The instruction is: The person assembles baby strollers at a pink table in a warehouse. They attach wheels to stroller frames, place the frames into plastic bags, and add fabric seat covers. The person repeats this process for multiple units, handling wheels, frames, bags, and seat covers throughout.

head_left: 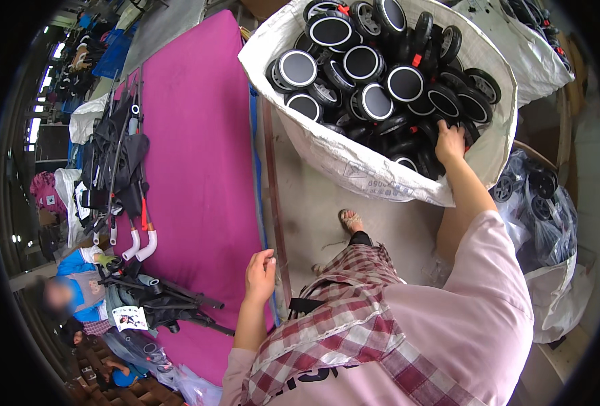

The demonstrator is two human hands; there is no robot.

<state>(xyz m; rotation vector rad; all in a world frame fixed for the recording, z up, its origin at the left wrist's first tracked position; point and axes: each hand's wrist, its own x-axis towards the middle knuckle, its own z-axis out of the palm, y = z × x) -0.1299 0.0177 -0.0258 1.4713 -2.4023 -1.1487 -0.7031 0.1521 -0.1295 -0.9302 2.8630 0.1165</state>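
Large white woven sack (354, 159) stands open on the floor, upper centre, packed with black wheels (364, 64) with white-ringed hubs; a small printed mark sits on its lower front. A clear plastic bag (550, 216) of more wheels lies at right. Right hand (450, 141) reaches into the sack, fingers on the wheels; grip cannot be told. Left hand (260, 274) hangs loosely curled, holding nothing, beside the magenta mat (198, 149), well apart from the sack.

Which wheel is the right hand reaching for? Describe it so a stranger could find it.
Start at the big white woven sack full of black wheels. At its near right edge, the right hand rests on an all-black wheel, unlike the white-faced ones farther back.
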